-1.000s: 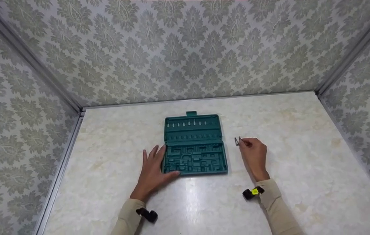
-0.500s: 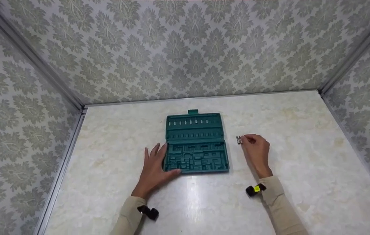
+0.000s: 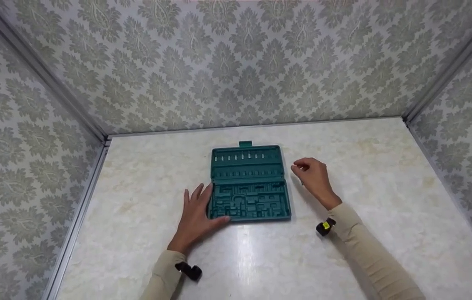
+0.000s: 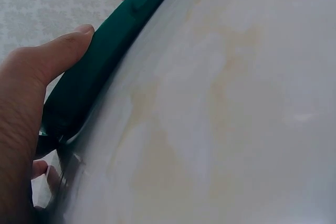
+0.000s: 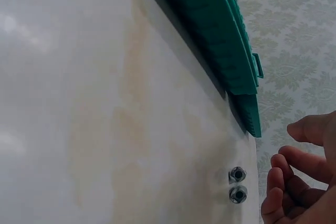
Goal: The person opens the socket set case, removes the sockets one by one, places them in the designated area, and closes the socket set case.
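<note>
A green socket-set case [image 3: 250,202] lies unfolded on the table, its hinged half farther from me. Small silver bits [image 3: 242,157] stand in a row in that far half, while the near half shows bare moulded slots. My left hand [image 3: 196,218] rests at the near left corner, fingers straight along the side and thumb [image 4: 79,38] on the front edge. My right hand [image 3: 314,177] hovers right of the case, thumb and forefinger apart with nothing between them. Two small metal sockets [image 5: 238,184] lie side by side beneath it in the right wrist view; in the head view it hides them.
The pale marbled table [image 3: 369,166] meets patterned wall panels [image 3: 248,62] at its back and sides. A latch tab [image 3: 245,144] sticks out from the far edge of the case. Black wrist cameras [image 3: 190,271] sit on both sleeves.
My right hand has let go of the socket it pinched beside the other one, and moved slightly left and away from me. My left hand stays at the case.
</note>
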A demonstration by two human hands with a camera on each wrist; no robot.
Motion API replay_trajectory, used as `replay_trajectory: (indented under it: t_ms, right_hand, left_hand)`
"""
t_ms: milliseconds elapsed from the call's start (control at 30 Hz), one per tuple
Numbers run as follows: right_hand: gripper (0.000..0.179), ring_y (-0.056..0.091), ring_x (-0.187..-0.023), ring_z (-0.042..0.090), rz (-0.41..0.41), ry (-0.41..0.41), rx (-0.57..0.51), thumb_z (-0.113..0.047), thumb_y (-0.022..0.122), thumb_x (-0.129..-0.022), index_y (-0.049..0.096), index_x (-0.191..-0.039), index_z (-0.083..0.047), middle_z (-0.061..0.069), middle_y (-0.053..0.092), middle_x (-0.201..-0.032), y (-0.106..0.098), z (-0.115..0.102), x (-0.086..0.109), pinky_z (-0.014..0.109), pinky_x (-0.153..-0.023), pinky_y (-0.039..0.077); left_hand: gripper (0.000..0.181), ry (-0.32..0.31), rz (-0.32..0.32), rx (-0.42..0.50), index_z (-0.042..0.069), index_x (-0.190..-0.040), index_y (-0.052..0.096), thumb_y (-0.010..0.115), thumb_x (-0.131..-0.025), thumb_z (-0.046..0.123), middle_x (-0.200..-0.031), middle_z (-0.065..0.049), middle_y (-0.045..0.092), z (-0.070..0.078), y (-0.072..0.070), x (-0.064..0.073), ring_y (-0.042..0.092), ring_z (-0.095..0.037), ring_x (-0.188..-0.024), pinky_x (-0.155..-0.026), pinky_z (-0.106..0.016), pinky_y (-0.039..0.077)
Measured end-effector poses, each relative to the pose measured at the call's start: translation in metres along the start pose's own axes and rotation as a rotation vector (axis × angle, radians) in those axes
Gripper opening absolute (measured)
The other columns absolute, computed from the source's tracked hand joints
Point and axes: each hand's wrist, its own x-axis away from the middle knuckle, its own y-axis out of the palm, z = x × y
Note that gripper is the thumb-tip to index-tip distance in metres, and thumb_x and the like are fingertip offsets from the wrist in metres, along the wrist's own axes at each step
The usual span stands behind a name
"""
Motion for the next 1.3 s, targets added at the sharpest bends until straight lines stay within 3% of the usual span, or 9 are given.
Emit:
replay_trajectory:
  t_ms: [300,633,867,967,1200,1300]
  right_hand:
    - [0.027,0.068,-0.106,0.033,-0.154,-0.103,-0.006,-0.014,0.075,-0.105,0.078,-0.125,0.004,0.019,0.073,-0.117,0.013,-0.011,-0.021,0.052,-0.095,0.058]
    - [0.035,0.062,-0.118,0.037,-0.298,-0.213,0.159,-0.014,0.075,-0.106,0.073,-0.134,0.007,0.023,0.070,-0.125,0.040,-0.029,-0.056,0.055,-0.104,0.052]
    - [0.040,0.061,-0.120,0.040,-0.380,-0.180,0.152,-0.015,0.074,-0.107,0.070,-0.139,0.009,0.026,0.067,-0.129,0.051,-0.033,-0.065,0.057,-0.105,0.053]
    - [0.040,0.061,-0.120,0.043,-0.388,-0.190,0.142,-0.014,0.074,-0.107,0.069,-0.138,0.012,0.028,0.067,-0.128,0.053,-0.032,-0.068,0.060,-0.106,0.052]
    - [0.036,0.062,-0.106,0.040,-0.366,-0.328,0.103,-0.019,0.076,-0.106,0.075,-0.128,0.010,0.026,0.070,-0.114,0.057,-0.015,-0.077,0.058,-0.100,0.052]
    - [0.035,0.061,-0.106,0.042,-0.383,-0.308,0.113,-0.014,0.076,-0.105,0.074,-0.130,0.012,0.027,0.069,-0.114,0.055,-0.021,-0.076,0.060,-0.101,0.051]
  left_hand:
    - [0.122,0.036,0.014,-0.011,0.019,-0.176,0.030,0.081,-0.082,0.078,-0.177,-0.016,0.036,0.001,0.000,0.000,0.021,-0.036,-0.168,-0.136,-0.057,-0.009]
    - [0.124,0.021,0.011,-0.018,0.020,-0.177,0.029,0.081,-0.081,0.080,-0.177,-0.016,0.035,-0.001,-0.001,0.000,0.020,-0.035,-0.169,-0.136,-0.056,-0.010]
    - [0.123,0.031,0.009,-0.014,0.020,-0.177,0.030,0.080,-0.081,0.080,-0.178,-0.016,0.034,0.001,0.001,0.001,0.020,-0.035,-0.169,-0.136,-0.056,-0.009]
    - [0.123,0.037,0.009,-0.009,0.019,-0.176,0.030,0.079,-0.082,0.080,-0.177,-0.016,0.035,0.002,0.001,0.001,0.020,-0.035,-0.168,-0.136,-0.056,-0.009]
    - [0.124,0.033,0.001,-0.019,0.017,-0.176,0.031,0.078,-0.082,0.082,-0.177,-0.016,0.035,0.002,-0.002,0.001,0.020,-0.035,-0.169,-0.136,-0.055,-0.010]
    - [0.124,0.028,0.003,-0.012,0.018,-0.176,0.031,0.078,-0.081,0.082,-0.178,-0.014,0.035,0.002,-0.001,0.002,0.020,-0.034,-0.169,-0.136,-0.055,-0.009]
